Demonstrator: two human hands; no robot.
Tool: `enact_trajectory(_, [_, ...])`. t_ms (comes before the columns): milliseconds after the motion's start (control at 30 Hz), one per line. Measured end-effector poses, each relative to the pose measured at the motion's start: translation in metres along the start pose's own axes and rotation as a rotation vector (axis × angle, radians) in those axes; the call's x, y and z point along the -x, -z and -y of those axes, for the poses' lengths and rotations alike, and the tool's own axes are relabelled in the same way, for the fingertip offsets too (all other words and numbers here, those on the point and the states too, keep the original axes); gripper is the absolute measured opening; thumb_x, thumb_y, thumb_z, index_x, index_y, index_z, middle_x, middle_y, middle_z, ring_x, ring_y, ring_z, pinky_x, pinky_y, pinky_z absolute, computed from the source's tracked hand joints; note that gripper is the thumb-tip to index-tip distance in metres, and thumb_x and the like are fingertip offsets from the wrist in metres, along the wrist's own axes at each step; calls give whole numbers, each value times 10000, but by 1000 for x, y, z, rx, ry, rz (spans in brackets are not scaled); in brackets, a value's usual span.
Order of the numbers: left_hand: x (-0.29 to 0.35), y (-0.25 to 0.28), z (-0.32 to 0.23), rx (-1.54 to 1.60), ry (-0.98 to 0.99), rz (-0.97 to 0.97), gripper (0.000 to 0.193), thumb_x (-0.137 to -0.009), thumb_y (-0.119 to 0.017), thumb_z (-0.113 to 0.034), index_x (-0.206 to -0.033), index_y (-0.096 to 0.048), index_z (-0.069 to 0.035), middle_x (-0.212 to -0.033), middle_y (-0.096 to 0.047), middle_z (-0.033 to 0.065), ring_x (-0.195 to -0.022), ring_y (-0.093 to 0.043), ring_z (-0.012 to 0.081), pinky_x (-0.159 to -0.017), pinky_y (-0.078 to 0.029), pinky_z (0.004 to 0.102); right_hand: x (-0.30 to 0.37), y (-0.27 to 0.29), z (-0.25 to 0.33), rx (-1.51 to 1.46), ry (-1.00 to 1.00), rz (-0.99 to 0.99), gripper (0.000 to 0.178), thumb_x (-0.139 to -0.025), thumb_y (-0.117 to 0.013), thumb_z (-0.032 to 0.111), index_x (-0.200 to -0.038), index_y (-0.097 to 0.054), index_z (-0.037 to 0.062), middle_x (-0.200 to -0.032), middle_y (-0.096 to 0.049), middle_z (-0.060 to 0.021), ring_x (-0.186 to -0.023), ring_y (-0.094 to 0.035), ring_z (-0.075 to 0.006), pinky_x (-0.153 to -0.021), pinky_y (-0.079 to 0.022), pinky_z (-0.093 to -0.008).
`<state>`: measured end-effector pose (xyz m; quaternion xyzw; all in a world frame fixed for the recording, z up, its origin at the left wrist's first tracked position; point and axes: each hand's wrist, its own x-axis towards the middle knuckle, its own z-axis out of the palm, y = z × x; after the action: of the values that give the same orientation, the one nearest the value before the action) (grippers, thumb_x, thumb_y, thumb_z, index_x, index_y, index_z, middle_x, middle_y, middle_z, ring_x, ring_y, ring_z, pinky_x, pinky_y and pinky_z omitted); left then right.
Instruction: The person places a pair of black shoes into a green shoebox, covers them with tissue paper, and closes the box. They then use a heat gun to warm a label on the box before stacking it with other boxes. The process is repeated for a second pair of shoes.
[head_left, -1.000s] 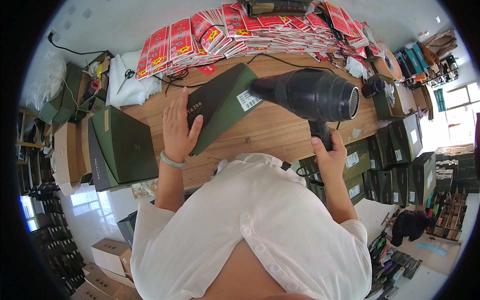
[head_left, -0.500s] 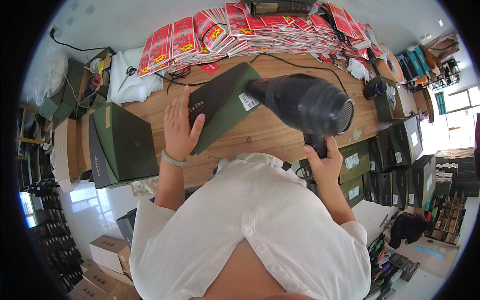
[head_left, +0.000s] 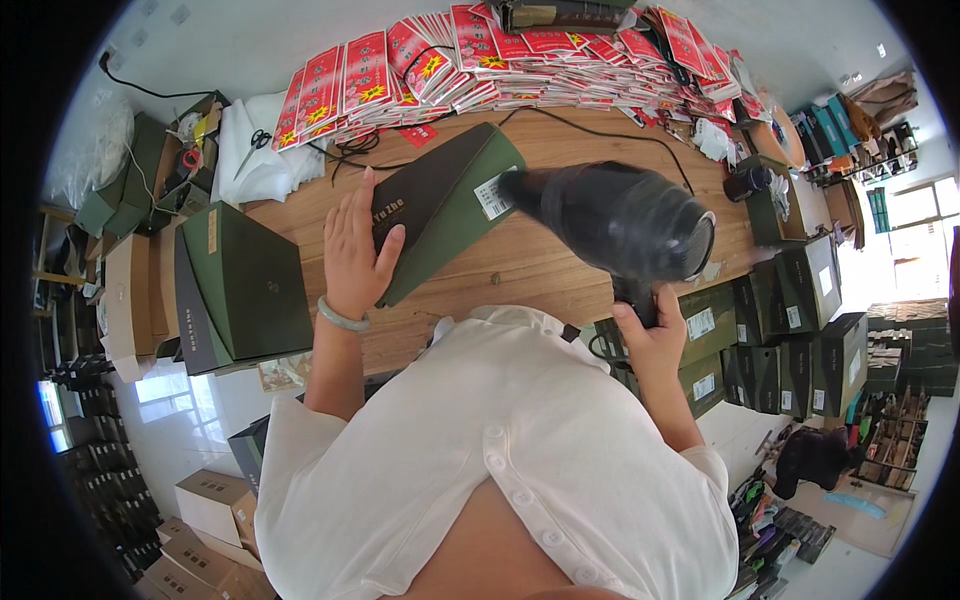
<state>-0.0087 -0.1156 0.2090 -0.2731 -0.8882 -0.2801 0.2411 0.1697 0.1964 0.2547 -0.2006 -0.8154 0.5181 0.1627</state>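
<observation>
My L hand [head_left: 350, 245] lies flat on the near L end of a shoe-type box [head_left: 440, 225], fingers straight & close together, thumb spread off onto the dark face. Box = stiff cardbd, matte, green w/ a dark brown slanted flap & gold lettering, set at an angle on the table in front of me; can't tell if it's tipped. White label [head_left: 491, 198] w/ barcode is stuck on its green end. My R hand [head_left: 650, 335] is wrapped round the handle of a black hair dryer [head_left: 620, 220]: smooth plastic, fat rounded barrel, mesh back, a bit blurred, nozzle right by the label (can't tell if touching). Pale, smooth bangle [head_left: 343, 316] on my L wrist. Table [head_left: 545, 255] is wood-grain, light brown. Along its far edge, approx. wall to wall of glossy red/white packets [head_left: 450, 75], slumped & overlapping, w/ thin black cable [head_left: 625, 137] looping in front. Scissors [head_left: 255, 145] on crinkly white sheeting [head_left: 235, 185], far L; 2nd green box [head_left: 255, 290] near L. Rm: stacked boxes [head_left: 775, 375] R, plain brown cartons [head_left: 215, 495] on shiny floor tiles [head_left: 215, 425] L, bright window [head_left: 915, 220] far R.
</observation>
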Motion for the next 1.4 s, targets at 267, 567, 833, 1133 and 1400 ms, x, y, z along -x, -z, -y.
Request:
enact_trajectory(267, [0,-1,2,-3,-3,7,644,-929,-534,-315,-1450,-321,-1,-1273,-536,182,-1080,-514,364,-969,-366,434,12,4,-7,-42,34,-12,474,-755,-810,160,-1136,-583,-10,-897,-662,-65,-815,-577,-98,-753,-468,-239])
enact_trajectory(567, [-1,-1,3,-4,11,22,645,-928,-537,-316,-1447,-327,4,-1271,-538,181,-1067,-519,359,-970,-368,433,16,7,-7,-9,-7,-36,416,-779,-798,185,-1074,-593,-23,-902,-656,-52,-804,-564,-88,-732,-465,-231])
enact_trajectory(833, [-2,0,2,4,20,26,646,-925,-539,-314,-1445,-330,5,-1271,-542,182,-1066,-524,354,-969,-367,431,10,4,-10,-15,28,-64,404,-788,-793,206,-1058,-596,-20,-868,-647,-45,-756,-554,-81,-699,-463,-221])
enact_trajectory(1133, [0,0,3,-1,14,3,635,-933,-530,-321,-1447,-330,-5,-1291,-531,188,-1098,-519,360,-990,-350,440,11,10,-14,26,5,-25,422,-783,-799,223,-1070,-600,-13,-840,-642,-40,-736,-556,-89,-681,-466,-228])
enact_trajectory(1400, [0,0,3,16,24,8,636,-935,-529,-321,-1449,-325,-7,-1269,-536,185,-1097,-512,363,-988,-351,441,9,5,-8,69,151,-79,438,-769,-812,215,-1078,-594,-7,-846,-638,-46,-760,-555,-86,-712,-461,-225])
